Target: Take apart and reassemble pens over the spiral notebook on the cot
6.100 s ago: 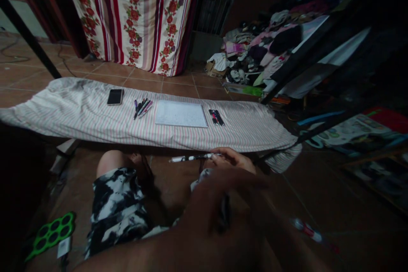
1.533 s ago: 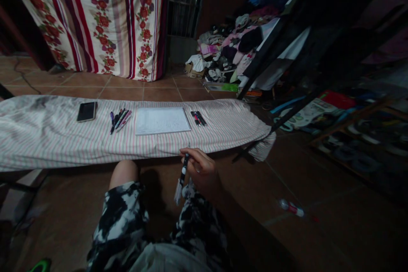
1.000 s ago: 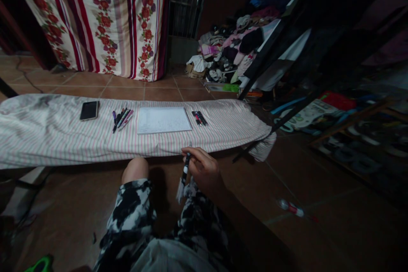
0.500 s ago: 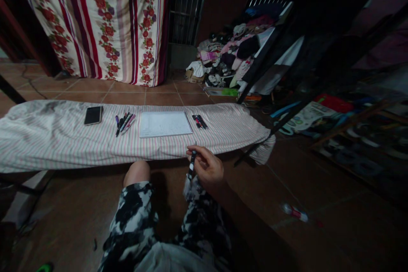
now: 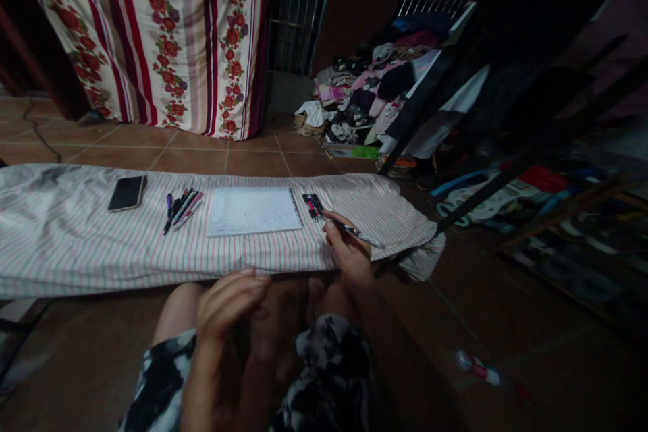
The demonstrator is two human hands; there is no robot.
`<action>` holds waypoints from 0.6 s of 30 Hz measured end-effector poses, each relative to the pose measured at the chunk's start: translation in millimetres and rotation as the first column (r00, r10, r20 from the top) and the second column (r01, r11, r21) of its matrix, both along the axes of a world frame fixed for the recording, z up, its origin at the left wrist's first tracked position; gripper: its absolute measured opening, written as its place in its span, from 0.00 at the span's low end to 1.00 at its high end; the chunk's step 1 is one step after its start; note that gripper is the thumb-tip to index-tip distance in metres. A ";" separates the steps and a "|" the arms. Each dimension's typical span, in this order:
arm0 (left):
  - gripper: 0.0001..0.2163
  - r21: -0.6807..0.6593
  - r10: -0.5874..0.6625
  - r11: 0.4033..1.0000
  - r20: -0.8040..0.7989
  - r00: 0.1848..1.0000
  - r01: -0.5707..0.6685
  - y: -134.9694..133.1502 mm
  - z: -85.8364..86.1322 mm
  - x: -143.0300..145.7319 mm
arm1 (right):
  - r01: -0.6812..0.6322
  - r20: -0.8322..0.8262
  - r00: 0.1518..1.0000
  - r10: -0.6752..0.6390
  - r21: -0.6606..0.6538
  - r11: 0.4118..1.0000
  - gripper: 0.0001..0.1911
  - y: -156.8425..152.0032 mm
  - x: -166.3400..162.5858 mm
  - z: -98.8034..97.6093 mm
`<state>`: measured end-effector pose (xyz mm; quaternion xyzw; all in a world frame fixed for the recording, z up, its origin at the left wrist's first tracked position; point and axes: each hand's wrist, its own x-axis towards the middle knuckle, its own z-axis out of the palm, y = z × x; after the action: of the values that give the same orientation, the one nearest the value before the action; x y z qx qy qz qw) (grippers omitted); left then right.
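Observation:
My right hand (image 5: 347, 251) is closed on a black and white pen (image 5: 358, 234), held over the striped cloth of the ironing board (image 5: 75, 243) just right of a spiral notebook (image 5: 254, 210). A small group of pens (image 5: 314, 205) lies beside the notebook, close to my right fingers. My left hand (image 5: 227, 300) hovers low above my knees, fingers loosely curled, holding nothing. Another bunch of pens (image 5: 179, 209) and a dark phone (image 5: 126, 192) lie further left on the board.
A floral striped curtain (image 5: 167, 34) hangs at the back. A heap of clothes (image 5: 364, 91) lies by a dark metal frame (image 5: 445, 74) on the right. A small bottle (image 5: 476, 368) lies on the tiled floor. My patterned shorts (image 5: 324, 378) fill the foreground.
My right hand rose from below the board edge onto the cloth, turning the pen from upright to flat. My left hand came into view over my knees.

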<state>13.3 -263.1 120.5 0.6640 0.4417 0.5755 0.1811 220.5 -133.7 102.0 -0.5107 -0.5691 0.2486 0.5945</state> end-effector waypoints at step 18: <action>0.12 -0.108 -0.244 0.970 -0.451 0.858 0.219 161.5 -110.2 68.2 | 0.006 -0.258 0.963 -0.079 -0.273 0.962 0.15 118.0 12.3 -98.6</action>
<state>81.5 -101.6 10.4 0.8247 0.4042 0.3634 0.1566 232.8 -15.8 3.4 -0.5611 -0.4333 0.3773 0.5959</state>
